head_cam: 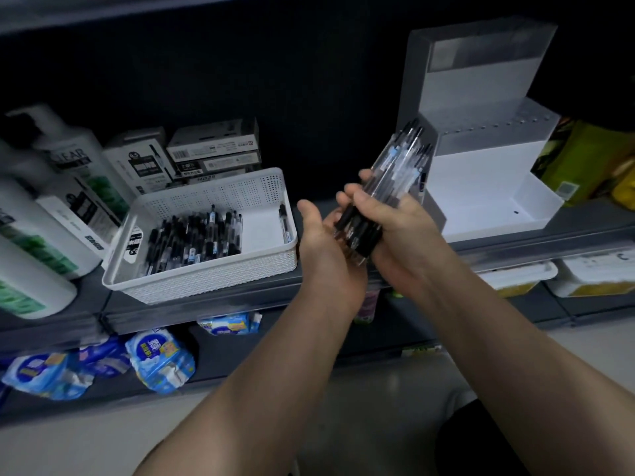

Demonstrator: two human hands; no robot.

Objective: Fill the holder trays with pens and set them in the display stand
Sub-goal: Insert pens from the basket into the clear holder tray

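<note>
Your right hand (pixel 395 221) grips a pen-filled holder tray (pixel 398 163) before the white display stand (pixel 481 166); your left hand (pixel 326 249) lies open at its lower end. A bottle (pixel 72 156) far left reads "EAR".

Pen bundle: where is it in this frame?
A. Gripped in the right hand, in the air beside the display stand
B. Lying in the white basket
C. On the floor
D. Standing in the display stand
A: the right hand curls its fingers round the pen bundle, held up just left of the display stand. The left hand lies open by its lower end. Only loose pens lie in the white basket.
</note>
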